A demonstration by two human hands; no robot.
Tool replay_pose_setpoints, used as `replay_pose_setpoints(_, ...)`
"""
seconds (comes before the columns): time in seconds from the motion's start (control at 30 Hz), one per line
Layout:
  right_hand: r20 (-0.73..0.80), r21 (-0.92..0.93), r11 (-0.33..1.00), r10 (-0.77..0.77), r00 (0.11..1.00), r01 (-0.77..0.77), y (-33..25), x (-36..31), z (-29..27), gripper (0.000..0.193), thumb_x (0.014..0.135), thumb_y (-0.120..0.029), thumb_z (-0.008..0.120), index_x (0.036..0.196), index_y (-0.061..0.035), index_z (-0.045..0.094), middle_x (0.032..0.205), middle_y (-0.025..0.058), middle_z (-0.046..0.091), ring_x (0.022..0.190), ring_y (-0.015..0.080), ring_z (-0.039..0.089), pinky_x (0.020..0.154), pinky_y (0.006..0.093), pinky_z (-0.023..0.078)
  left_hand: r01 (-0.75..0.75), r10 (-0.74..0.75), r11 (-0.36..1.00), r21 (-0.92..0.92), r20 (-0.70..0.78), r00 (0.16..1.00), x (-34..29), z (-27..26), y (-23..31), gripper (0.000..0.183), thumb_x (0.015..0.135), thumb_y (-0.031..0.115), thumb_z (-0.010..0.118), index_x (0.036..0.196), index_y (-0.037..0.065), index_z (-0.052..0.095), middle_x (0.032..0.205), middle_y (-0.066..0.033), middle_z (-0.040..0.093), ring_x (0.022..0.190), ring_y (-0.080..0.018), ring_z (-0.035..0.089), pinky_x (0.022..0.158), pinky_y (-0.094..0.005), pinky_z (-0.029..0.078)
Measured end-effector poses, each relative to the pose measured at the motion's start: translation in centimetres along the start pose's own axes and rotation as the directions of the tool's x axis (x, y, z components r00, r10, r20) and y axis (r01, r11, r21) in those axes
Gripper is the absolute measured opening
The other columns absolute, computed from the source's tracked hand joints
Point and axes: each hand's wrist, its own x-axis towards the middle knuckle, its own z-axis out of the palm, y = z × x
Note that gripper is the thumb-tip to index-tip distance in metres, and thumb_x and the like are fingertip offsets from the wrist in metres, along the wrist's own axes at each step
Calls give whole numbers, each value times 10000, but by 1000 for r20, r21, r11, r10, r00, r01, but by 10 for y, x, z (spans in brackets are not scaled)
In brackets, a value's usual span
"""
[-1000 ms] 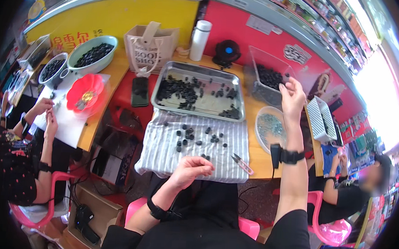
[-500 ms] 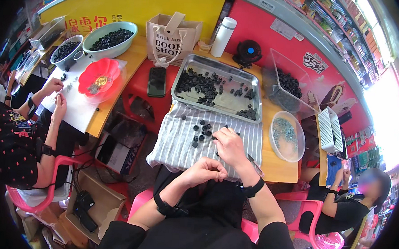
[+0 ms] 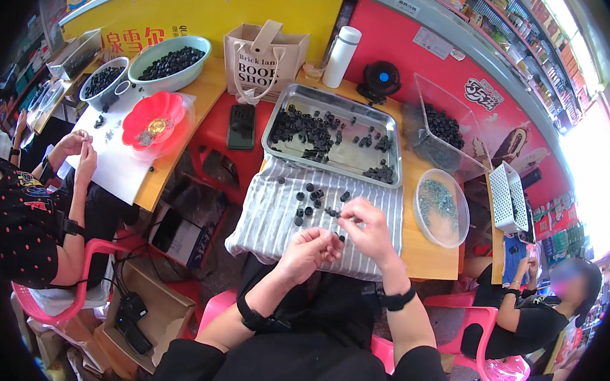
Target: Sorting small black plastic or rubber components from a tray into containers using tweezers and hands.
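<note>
Above the grey-and-white striped cloth (image 3: pixel 262 216), both my hands are near each other. My left hand (image 3: pixel 305 256) is closed, thumb and fingers together. A small round black piece (image 3: pixel 342 238) sits at its fingertips; whether it is gripped, I cannot tell. My right hand (image 3: pixel 368 228) has thumb and forefinger pinched, and what is between them is too small to make out. Small dark pieces (image 3: pixel 332 212) show just beside those fingertips. Several loose round black pieces (image 3: pixel 309 211) lie on the cloth left of my right hand.
Beyond the cloth stands a metal tray (image 3: pixel 349 141) of black pieces. To its right are a clear bin (image 3: pixel 439 132) and a round tub (image 3: pixel 442 208) with small bluish bits. A phone (image 3: pixel 241 126) lies left. Co-workers sit on either side.
My right hand has lifted off the cloth and shifted right and slightly nearer. My left hand has moved forward and up, its fingers curling in.
</note>
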Motion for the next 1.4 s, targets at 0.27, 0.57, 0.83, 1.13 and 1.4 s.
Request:
replay_pose_setpoints(0.27,-14,-266,942,-217,976,206,-27,-39,2,148,695,25,730,810,-29,655,877,94,668,828,255,624,711,344,490,-73,73,997,-4,-35,997,-1,0,3,185,920,17,623,1102,-15,603,979,-113,678,849,-191,665,771,-312,532)
replay_pose_setpoints(0.57,20,152,987,52,998,-54,-16,-10,-1,137,741,-14,694,874,-16,662,880,118,654,814,274,615,753,386,484,-126,121,980,-155,-42,992,-2,-4,10,220,904,13,629,1122,-10,616,961,-106,679,859,-200,664,778,-315,529)
replay_pose_setpoints(0.83,187,-655,695,-231,955,297,21,20,29,21,748,-111,583,745,-92,591,807,62,584,840,270,586,709,380,471,-131,113,975,-180,-107,988,-5,-5,11,211,910,-12,577,1111,-20,642,938,-147,677,849,-248,666,792,-356,539)
replay_pose_setpoints(1.13,54,-437,856,-282,958,276,26,15,10,49,746,-27,599,782,-57,584,810,101,560,806,295,579,687,398,468,-145,133,976,-160,-81,988,-1,-6,10,201,900,-30,581,1081,5,660,968,-124,681,884,-257,663,798,-376,549)
replay_pose_setpoints(1.4,-11,-236,967,-98,995,92,1,-14,-112,50,784,17,618,828,-6,621,832,146,619,790,317,625,683,399,482,-129,112,980,-152,-114,987,-1,-5,14,177,878,-46,600,1040,-12,663,922,-131,688,886,-270,676,799,-388,562)
